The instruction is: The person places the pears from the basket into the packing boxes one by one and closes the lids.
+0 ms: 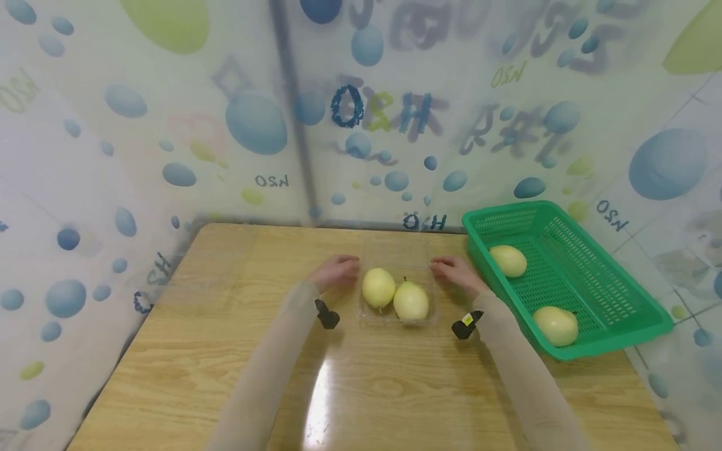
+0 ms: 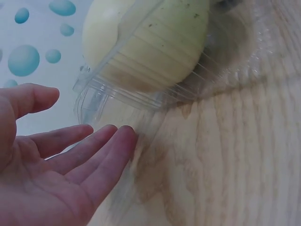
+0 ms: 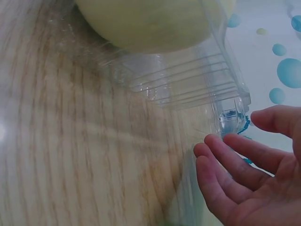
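Reaching in from the near side, two beige sleeves (image 1: pixel 256 369) lie over a wooden tabletop (image 1: pixel 383 388), which carries a bright streak of glare left of centre. Each wrist wears a small black device (image 1: pixel 327 315).

Farther in, a clear box (image 1: pixel 369 318) stands mid-tabletop between the hands. Two pale yellow fruits sit side by side in it: the left fruit (image 1: pixel 378 288) slightly farther off, the right fruit (image 1: pixel 412 302) slightly nearer.

At the box's far left is the left hand (image 1: pixel 338 270), released, its fingers loosely extended and thumb apart. At the far right, the right hand (image 1: pixel 454 272) is likewise released, fingers gently bent around nothing. Whether any fingertip touches the plastic, I cannot tell. The box's lid (image 1: pixel 395 250) lies open on the far side.

To the right, a green basket (image 1: pixel 632 338) holds a near fruit (image 1: pixel 556 326) and a far fruit (image 1: pixel 509 260). Behind everything hangs a sheet (image 1: pixel 361 188) printed with blue and green drops.
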A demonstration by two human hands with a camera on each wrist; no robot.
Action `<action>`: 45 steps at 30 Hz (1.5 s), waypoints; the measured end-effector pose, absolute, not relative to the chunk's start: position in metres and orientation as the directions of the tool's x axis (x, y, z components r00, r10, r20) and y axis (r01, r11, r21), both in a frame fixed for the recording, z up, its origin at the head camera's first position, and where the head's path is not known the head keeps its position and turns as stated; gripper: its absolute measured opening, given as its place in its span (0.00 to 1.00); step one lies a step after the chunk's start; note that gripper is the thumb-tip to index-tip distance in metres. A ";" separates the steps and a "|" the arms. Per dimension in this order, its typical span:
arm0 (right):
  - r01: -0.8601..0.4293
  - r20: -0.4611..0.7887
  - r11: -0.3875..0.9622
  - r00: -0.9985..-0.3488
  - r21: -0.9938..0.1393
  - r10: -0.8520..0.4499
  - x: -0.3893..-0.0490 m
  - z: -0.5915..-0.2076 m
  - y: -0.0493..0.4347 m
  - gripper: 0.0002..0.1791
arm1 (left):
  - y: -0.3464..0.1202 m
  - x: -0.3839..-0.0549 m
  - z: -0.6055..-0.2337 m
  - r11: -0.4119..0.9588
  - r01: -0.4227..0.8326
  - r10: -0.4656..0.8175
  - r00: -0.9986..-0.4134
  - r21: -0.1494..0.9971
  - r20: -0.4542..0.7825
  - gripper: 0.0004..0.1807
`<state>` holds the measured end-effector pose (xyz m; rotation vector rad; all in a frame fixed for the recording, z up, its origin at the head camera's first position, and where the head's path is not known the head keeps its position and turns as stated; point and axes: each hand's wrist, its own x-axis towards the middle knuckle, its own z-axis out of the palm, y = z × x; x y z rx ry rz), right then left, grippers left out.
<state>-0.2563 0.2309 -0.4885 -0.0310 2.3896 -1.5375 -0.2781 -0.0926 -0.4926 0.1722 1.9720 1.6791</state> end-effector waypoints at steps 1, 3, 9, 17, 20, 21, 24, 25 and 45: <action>0.142 -0.234 0.418 -0.956 -0.897 -0.176 -0.257 -0.489 0.231 0.25 | -0.092 -0.279 -0.493 0.213 -0.244 0.430 -0.846 0.946 -0.315 0.27; 0.145 -0.231 0.404 -0.957 -0.903 -0.174 -0.258 -0.489 0.231 0.25 | -0.090 -0.281 -0.493 0.211 -0.260 0.420 -0.846 0.942 -0.328 0.27; 0.153 -0.230 0.357 -0.956 -0.921 -0.184 -0.258 -0.488 0.231 0.25 | -0.089 -0.283 -0.491 0.196 -0.285 0.406 -0.847 0.938 -0.342 0.28; 0.160 -0.223 0.292 -0.955 -0.943 -0.198 -0.256 -0.482 0.233 0.25 | -0.087 -0.283 -0.489 0.139 -0.286 0.419 -0.850 0.948 -0.318 0.27; 0.167 -0.221 0.263 -0.956 -0.950 -0.194 -0.256 -0.478 0.234 0.26 | -0.087 -0.284 -0.488 0.114 -0.278 0.436 -0.849 0.954 -0.300 0.27; 0.169 -0.221 0.259 -0.957 -0.951 -0.189 -0.256 -0.476 0.233 0.27 | -0.087 -0.284 -0.487 0.114 -0.273 0.439 -0.849 0.955 -0.295 0.27; 0.170 -0.220 0.252 -0.958 -0.953 -0.184 -0.256 -0.473 0.233 0.27 | -0.086 -0.284 -0.483 0.113 -0.257 0.445 -0.850 0.960 -0.280 0.27; 0.169 -0.219 0.248 -0.958 -0.954 -0.186 -0.257 -0.472 0.233 0.27 | -0.085 -0.284 -0.481 0.110 -0.258 0.444 -0.851 0.960 -0.280 0.27; 0.088 -0.161 0.252 -0.944 -0.964 -0.287 -0.255 -0.453 0.239 0.30 | -0.089 -0.287 -0.463 0.073 -0.264 0.442 -0.856 0.962 -0.268 0.28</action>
